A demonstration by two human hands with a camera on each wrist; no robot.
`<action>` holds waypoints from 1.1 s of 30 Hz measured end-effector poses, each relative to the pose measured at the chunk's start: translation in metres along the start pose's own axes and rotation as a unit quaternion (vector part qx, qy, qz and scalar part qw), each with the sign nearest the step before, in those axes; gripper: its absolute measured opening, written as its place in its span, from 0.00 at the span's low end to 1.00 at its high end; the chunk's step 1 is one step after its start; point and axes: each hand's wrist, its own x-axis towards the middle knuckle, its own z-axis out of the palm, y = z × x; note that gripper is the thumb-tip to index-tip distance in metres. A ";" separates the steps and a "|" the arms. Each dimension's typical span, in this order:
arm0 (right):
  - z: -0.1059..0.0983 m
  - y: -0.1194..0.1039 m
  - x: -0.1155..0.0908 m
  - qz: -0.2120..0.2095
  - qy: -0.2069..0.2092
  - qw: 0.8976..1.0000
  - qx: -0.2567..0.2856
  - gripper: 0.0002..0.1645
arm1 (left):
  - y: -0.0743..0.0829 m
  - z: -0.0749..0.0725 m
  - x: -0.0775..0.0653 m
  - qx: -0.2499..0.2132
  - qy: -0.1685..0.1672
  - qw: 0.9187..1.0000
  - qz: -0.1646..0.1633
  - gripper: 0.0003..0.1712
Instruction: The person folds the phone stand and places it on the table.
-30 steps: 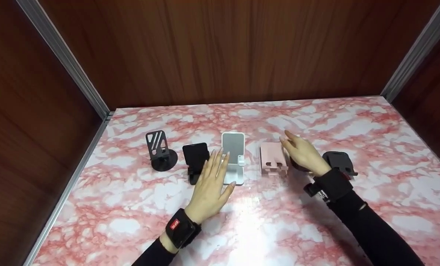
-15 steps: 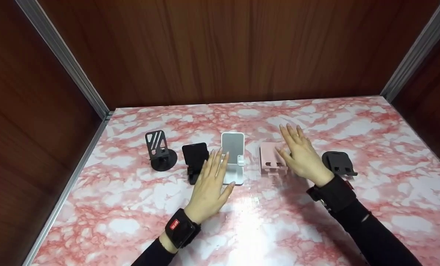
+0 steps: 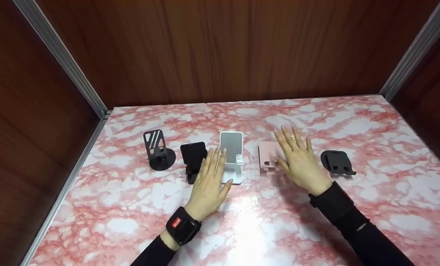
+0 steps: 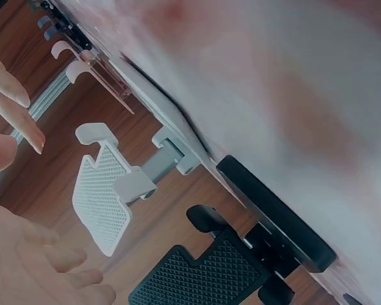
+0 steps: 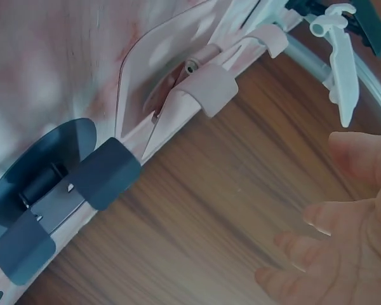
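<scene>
- Row of stands across desk.
- Left to right: far-left stand, second stand, third stand, fourth stand, fifth stand, far-right stand.
- Head view: left hand overlaps second and third; right hand overlaps fourth, hides fifth.
- Back panel behind desk.

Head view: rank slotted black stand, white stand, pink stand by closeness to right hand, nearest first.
1. Pink stand: just left of the right hand, partly hidden by it.
2. White stand: mid-row, left of the pink one.
3. Slotted black stand: far left end.
</scene>
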 end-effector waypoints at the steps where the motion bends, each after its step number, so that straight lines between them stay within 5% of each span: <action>1: 0.001 -0.001 0.000 -0.002 0.001 1.000 -0.006 0.45 | 0.000 0.001 0.001 -0.003 0.003 1.000 -0.003 0.44; 21: 0.009 -0.010 0.002 -0.005 -0.020 1.000 -0.002 0.41 | -0.007 -0.004 0.044 -0.082 0.037 0.995 -0.049 0.43; 26: 0.009 -0.011 0.002 -0.009 -0.018 1.000 -0.004 0.40 | -0.007 -0.005 0.048 -0.117 0.032 0.991 -0.061 0.44; 33: 0.009 -0.011 0.001 -0.010 -0.017 1.000 0.013 0.41 | -0.006 -0.006 0.046 -0.106 0.009 0.992 -0.072 0.45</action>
